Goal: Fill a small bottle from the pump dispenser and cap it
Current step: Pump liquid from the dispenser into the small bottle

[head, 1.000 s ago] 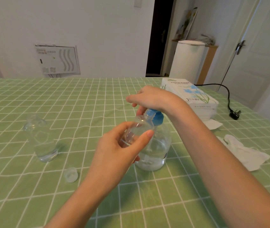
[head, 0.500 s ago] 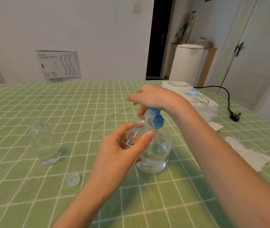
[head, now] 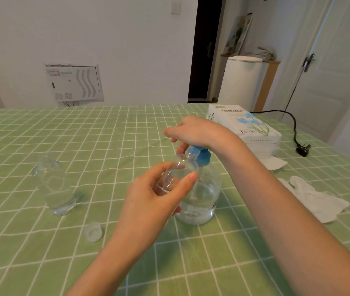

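While a loose clear cap lies toward the near-left of the green-checked tabletop, a person's left hand pinches the small bottle between thumb and fingers around its body. The hand holds it off the cloth near the middle of the tabletop, tilted, with its open mouth up at the spout. Just behind it stands the pump dispenser, clear-walled with clear liquid low inside. The right hand lies over its blue pump head, fingers bent down across the front. The small bottle looks like light, thin, fairly stiff plastic, probably slick if any liquid runs down the outside. A hold around the body below the shoulder leaves the neck free for the spout and, afterwards, the cap. How much it contains cannot be told. Well to the left stands a second clear bottle, partly filled. A crumpled tissue lies toward the right edge, a tissue box sits near the far-right corner, and a black plug rests just beyond the tissue box
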`<state>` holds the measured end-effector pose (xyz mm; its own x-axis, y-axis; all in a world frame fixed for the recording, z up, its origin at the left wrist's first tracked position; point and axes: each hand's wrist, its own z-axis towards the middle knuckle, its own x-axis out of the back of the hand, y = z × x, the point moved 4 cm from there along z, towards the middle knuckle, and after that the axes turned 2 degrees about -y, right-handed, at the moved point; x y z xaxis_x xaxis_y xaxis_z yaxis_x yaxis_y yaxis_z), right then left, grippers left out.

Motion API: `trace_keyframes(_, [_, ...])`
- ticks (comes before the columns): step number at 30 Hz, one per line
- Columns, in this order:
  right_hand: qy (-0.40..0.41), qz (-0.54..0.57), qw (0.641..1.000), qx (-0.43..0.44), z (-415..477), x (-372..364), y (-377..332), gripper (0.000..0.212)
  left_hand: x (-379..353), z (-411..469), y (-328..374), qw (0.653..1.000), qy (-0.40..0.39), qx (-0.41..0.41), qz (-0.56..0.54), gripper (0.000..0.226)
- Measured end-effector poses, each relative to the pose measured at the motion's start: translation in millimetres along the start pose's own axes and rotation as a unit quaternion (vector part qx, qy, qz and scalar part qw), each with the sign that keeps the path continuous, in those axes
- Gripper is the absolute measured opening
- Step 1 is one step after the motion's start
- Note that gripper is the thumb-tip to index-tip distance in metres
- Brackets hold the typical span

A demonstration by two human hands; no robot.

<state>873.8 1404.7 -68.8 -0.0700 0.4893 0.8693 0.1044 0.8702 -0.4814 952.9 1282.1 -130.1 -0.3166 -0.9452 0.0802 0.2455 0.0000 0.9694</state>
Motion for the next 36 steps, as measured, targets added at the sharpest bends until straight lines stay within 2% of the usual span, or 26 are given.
trace_keyframes(8, [0.025, 0.009, 0.999, 0.025, -1.0, 10.3, -6.1, 0.042, 0.2, 0.0, 4.0, 1.000, 0.001, -0.004, -0.009, 0.037])
trace_keyframes(25, [-0.008, -0.007, 1.000, -0.003, -0.2, -0.1, -0.3, 0.041, -0.2, -0.8, 2.4, 1.000, -0.002, -0.003, 0.006, 0.032])
trace_keyframes(36, [-0.001, -0.019, 1.000, 0.012, -0.6, 9.9, -7.2, 0.046, -0.1, 0.0, 6.2, 1.000, 0.005, -0.004, -0.005, 0.034])
